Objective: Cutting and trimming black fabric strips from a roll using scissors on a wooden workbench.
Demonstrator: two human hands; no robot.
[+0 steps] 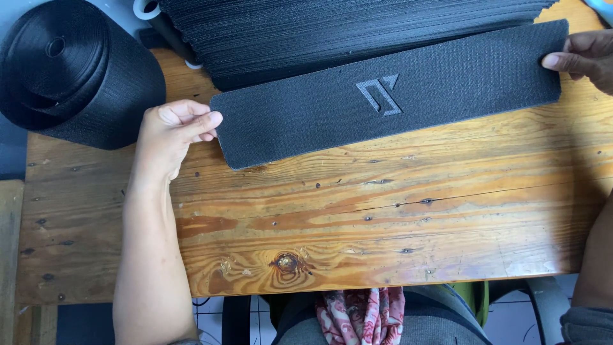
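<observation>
A long black textured pad (319,112) with a raised grey emblem (380,94) in its middle lies flat across the wooden table (383,211), tilted slightly up to the right. My left hand (171,131) pinches the pad's left end between thumb and fingers. My right hand (584,56) grips its right end at the frame's edge. Both ends are held; the pad rests on the wood.
A tall stack of identical black pads (332,29) lies just behind the held one. A big roll of black webbing (70,70) stands at the table's far left corner. A white ring (147,9) shows at the top. A patterned cloth (361,313) lies on my lap.
</observation>
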